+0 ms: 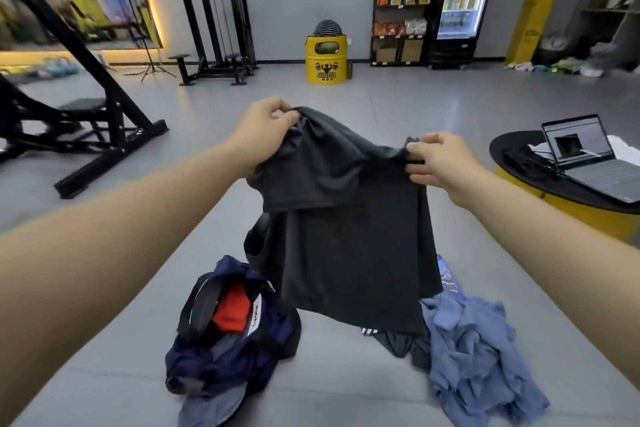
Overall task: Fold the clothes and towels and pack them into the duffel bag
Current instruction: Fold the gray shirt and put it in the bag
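Left hand (265, 130) and right hand (437, 163) each pinch a top corner of the dark grey T-shirt (346, 229), hanging it out to square for folding, above the open navy duffel bag (221, 350) near left.

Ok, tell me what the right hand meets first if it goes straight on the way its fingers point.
The right hand points left across the view, so it would first push into the dark shirt it pinches; beyond that probably the left hand, depth unclear.
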